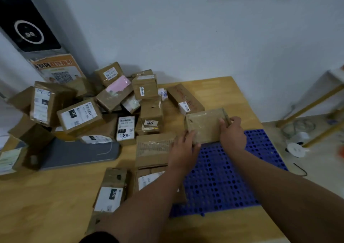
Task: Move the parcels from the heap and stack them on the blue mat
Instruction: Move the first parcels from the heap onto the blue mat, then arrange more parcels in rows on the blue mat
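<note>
Work looks barely begun: my left hand [183, 149] and right hand [232, 134] clamp curled fingers [223, 122] on one taped parcel [206, 126] at the mostly bare blue mat's [223, 177] far edge, heap [80, 116] piled high.

A pale wooden surface [46, 196] carries a dark grey tray [78, 155] toward its left edge. At the far left corner stands a tall dark machine [28, 32] bearing an orange QR poster [59, 71]. Past the right edge, on the floor, are a yellow-legged frame [312, 103], a white round device [296, 149] and a black cable [300, 169].
</note>
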### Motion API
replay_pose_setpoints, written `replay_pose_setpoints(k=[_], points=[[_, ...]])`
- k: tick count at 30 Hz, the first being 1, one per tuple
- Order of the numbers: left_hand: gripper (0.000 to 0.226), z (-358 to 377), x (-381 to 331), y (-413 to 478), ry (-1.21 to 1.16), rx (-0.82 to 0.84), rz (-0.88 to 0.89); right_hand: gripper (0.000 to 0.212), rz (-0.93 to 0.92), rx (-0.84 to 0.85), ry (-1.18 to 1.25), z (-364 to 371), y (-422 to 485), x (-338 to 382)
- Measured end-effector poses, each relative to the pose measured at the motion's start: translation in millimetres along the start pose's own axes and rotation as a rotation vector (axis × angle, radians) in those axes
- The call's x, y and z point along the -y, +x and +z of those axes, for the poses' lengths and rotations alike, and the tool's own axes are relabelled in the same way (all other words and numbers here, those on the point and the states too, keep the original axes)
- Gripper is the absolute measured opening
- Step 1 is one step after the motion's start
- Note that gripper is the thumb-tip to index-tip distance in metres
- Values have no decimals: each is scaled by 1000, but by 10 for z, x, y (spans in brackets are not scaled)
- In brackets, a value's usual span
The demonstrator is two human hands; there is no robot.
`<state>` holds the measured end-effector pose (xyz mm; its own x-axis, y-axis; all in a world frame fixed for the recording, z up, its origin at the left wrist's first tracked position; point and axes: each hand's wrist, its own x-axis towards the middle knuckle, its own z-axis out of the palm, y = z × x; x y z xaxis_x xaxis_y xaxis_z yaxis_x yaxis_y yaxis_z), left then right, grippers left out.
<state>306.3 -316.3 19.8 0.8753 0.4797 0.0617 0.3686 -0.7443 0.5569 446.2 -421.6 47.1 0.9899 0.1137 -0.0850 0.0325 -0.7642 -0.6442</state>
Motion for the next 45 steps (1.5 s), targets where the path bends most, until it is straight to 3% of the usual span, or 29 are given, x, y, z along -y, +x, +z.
replay_pose_setpoints(k=[5, 11, 24, 30, 36, 45], points=[[43, 127, 24, -103, 286, 79, -54, 46, 43, 124, -46, 204, 3, -311], [70, 166, 189, -137, 348, 89, -476, 36, 116, 267, -56, 455, -52, -476], [70, 243, 207, -99, 509, 170, -501, 46, 136, 321, -14, 653, -55, -446], [64, 280, 195, -102, 509, 121, -512, 59, 103, 374, -150, 665, -64, -481], [67, 270, 190, -154, 466, 49, -497, 58, -158, 182, -341, 685, -164, -387], [66, 4, 388, -262, 394, 12, -555, 48, -543, 118, -370, 954, -430, 13]])
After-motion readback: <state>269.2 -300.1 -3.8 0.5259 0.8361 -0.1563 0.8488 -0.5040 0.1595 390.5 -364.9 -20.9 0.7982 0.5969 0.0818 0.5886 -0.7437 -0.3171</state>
